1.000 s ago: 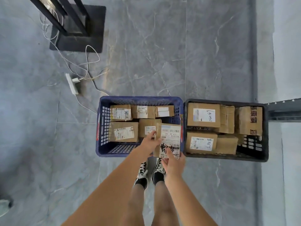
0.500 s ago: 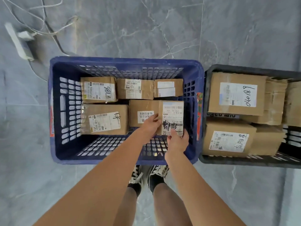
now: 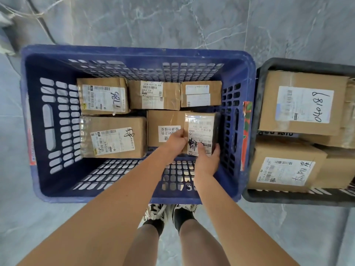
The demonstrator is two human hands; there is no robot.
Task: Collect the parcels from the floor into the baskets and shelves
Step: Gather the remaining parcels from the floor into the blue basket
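I hold a small cardboard parcel (image 3: pixel 200 127) with a white label inside the blue basket (image 3: pixel 46 116), low against its right wall. My left hand (image 3: pixel 175 141) grips the parcel's left edge and my right hand (image 3: pixel 207 160) holds its near end, thumb on the label. Several other labelled parcels lie on the basket's floor, among them one marked 186 (image 3: pixel 102 96) and a larger one (image 3: pixel 113 137) at the left. The held parcel overlaps a box (image 3: pixel 163 121) beneath it.
A black basket (image 3: pixel 269 196) stands right beside the blue one, packed with bigger boxes such as one marked 040189 (image 3: pixel 303 104). Grey marble floor (image 3: pixel 172 22) lies all around. Cables (image 3: pixel 36 16) run at the far left. My feet (image 3: pixel 169 214) stand just behind the blue basket.
The camera has come much closer to the baskets. Both hands have lowered the small parcel from above the basket's near rim down into its right side.
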